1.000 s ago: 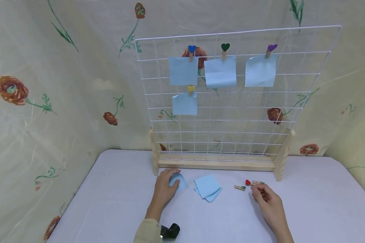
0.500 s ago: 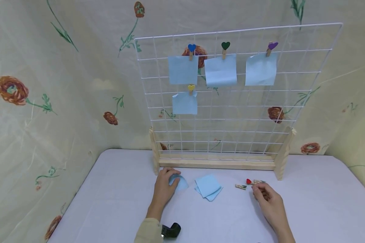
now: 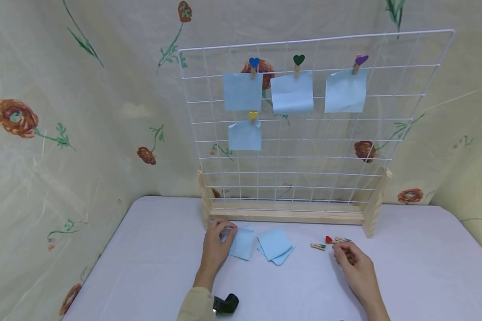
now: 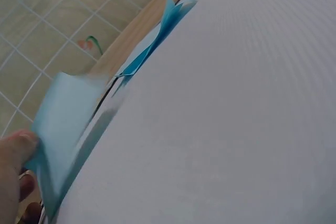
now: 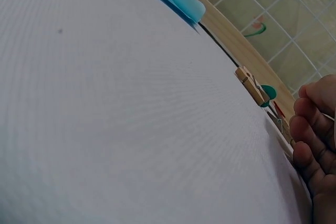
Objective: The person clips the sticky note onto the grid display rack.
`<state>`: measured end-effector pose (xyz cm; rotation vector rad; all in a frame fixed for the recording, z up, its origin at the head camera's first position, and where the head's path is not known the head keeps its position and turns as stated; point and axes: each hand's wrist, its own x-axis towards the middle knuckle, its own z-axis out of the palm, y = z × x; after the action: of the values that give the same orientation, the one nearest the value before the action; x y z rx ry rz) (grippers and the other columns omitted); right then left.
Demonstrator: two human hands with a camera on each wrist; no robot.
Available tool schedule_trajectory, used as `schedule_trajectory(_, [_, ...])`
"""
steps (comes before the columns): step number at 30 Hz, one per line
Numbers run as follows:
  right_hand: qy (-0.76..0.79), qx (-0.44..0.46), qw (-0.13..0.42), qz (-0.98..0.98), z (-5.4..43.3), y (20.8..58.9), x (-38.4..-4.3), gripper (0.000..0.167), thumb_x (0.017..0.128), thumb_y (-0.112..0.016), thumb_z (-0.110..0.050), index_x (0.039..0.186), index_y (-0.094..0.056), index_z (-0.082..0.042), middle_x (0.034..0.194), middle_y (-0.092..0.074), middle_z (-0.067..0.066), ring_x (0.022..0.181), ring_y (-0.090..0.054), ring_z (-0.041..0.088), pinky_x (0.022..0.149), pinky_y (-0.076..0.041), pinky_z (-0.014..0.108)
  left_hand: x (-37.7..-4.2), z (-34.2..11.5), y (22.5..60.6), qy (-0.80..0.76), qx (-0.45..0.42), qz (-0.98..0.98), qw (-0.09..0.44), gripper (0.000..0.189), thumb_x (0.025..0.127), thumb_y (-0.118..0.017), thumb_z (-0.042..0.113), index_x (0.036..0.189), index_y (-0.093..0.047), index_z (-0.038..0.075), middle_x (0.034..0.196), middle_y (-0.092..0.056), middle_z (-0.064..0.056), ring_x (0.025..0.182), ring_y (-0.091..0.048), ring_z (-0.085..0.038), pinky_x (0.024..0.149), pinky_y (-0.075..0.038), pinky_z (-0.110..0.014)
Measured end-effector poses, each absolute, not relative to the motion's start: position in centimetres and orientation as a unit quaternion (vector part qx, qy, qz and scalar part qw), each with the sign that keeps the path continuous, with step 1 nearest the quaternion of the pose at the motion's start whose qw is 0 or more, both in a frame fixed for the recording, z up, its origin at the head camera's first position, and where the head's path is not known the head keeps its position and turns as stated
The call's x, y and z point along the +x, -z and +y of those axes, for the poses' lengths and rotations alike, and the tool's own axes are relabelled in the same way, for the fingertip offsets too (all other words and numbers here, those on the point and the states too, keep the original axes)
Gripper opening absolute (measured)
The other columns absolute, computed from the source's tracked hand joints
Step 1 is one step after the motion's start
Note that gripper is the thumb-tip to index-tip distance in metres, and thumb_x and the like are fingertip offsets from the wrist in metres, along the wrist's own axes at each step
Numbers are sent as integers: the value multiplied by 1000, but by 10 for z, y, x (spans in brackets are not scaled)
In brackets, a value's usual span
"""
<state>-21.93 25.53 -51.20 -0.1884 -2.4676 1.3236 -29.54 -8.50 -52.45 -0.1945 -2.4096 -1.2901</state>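
Observation:
At the left, just in front of the rack, my left hand (image 3: pixel 216 245) pinches the edge of a blue paper note (image 3: pixel 243 245). The left wrist view shows that note (image 4: pixel 68 124) standing up from the cloth, with the thumb against its near edge. Beside it lies a small pile of blue notes (image 3: pixel 274 244). My right hand (image 3: pixel 357 269) has its fingers curled, fingertips right at a few heart-topped clothespins, among them one with a red heart (image 3: pixel 328 240). Nearby in the right wrist view lies a clothespin (image 5: pixel 253 86) with a green heart. I cannot tell whether the right fingers hold one.
A white wire grid (image 3: pixel 305 165) stands in a wooden base (image 3: pixel 285 216) at the back of the white-covered table (image 3: pixel 144 267). Four-sided blue notes hang from it on clothespins with blue, green, purple and yellow hearts. A black object (image 3: pixel 226 304) sits by the left sleeve.
The blue note under my left hand was bent up in a curve; now it shows flatter and squarer, with the fingers at its left edge. My right hand stays by the clothespins.

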Motion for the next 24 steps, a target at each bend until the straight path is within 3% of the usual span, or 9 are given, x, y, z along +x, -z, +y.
schedule_trajectory(11, [-467, -65, 170, -865, 254, 512, -219, 19, 95, -58, -25, 99, -65, -8, 87, -67, 6, 68, -55, -2, 59, -46, 13, -297, -86, 524, 541, -17, -825, 163, 9, 91, -63, 27, 97, -66, 21, 93, -68, 4, 80, -60, -8, 72, -51, -20])
schedule_trajectory(18, [-431, -26, 192, -881, 252, 515, -218, 13, 92, -61, -17, 102, -66, -11, 92, -65, 3, 69, -52, -3, 59, -43, 12, -294, -86, 520, 562, -15, -808, 173, 7, 89, -66, 23, 95, -66, 20, 92, -68, 3, 79, -61, -8, 69, -50, -19])
schedule_trajectory(24, [-398, 10, 193, -897, 252, 518, -220, 20, 88, -66, -13, 108, -67, -10, 91, -59, 0, 70, -49, -5, 59, -41, 12, -296, -87, 522, 585, -16, -792, 172, 10, 85, -69, 16, 95, -66, 18, 95, -69, 2, 80, -63, -9, 70, -51, -19])
